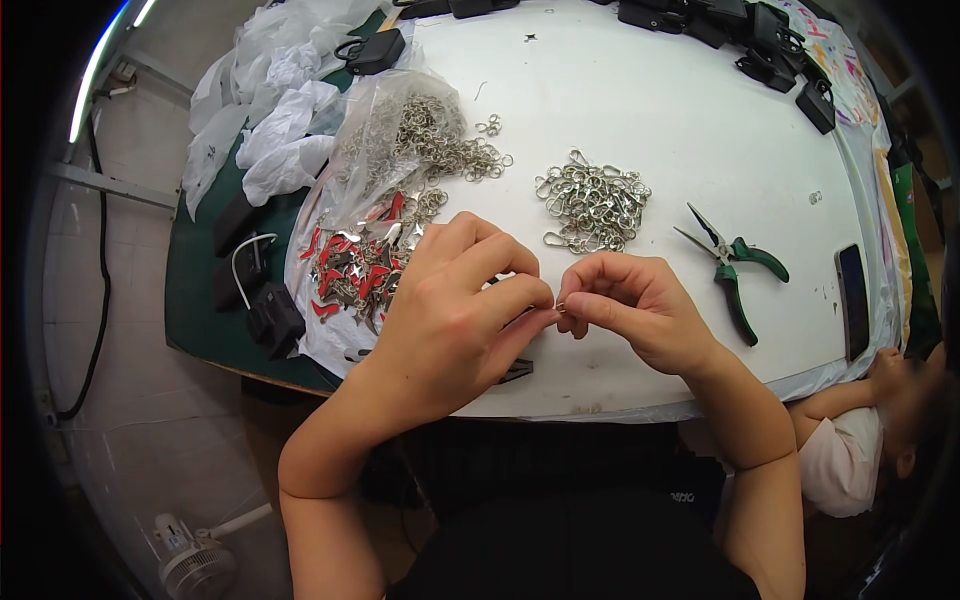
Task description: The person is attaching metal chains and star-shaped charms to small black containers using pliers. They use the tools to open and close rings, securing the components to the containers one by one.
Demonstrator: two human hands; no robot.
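Ring [560,307], tiny, light, stiff and slippery, is pinched at its rim between left hand [455,310] and right hand [630,310]; pliers [735,265] lie at 3 o'clock.

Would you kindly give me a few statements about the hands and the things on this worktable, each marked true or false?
1. The left hand and the right hand meet fingertip to fingertip over a tiny metal piece. True.
2. The green-handled pliers are held in the right hand. False: they lie on the white table, to the right of that hand.
3. A pile of silver clasps lies beyond the hands. True.
4. The red charms lie to the right of the pliers. False: they lie at the left, beside the left hand, on clear plastic.
5. The dark phone lies near the table's right edge. True.
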